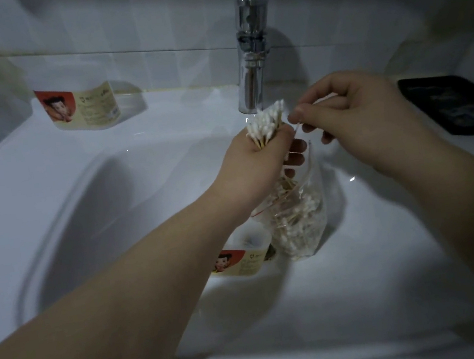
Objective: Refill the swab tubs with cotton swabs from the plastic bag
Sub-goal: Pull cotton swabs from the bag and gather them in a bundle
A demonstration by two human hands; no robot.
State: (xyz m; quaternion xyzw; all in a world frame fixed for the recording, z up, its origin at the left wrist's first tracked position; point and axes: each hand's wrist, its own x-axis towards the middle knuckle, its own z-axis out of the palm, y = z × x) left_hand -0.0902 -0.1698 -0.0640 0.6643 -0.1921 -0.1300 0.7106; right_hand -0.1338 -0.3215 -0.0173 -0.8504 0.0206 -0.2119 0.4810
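My left hand grips a bundle of cotton swabs, white tips up, just under the tap. My right hand pinches a single swab next to the bundle. Below my left hand a clear plastic bag with many loose swabs stands in the basin. A swab tub with a red and cream label sits beside the bag, partly hidden by my left forearm. A second tub with the same label stands on the sink's back left ledge.
A chrome tap rises at the back centre over the white sink. A black phone lies on the right ledge. Tiled wall behind.
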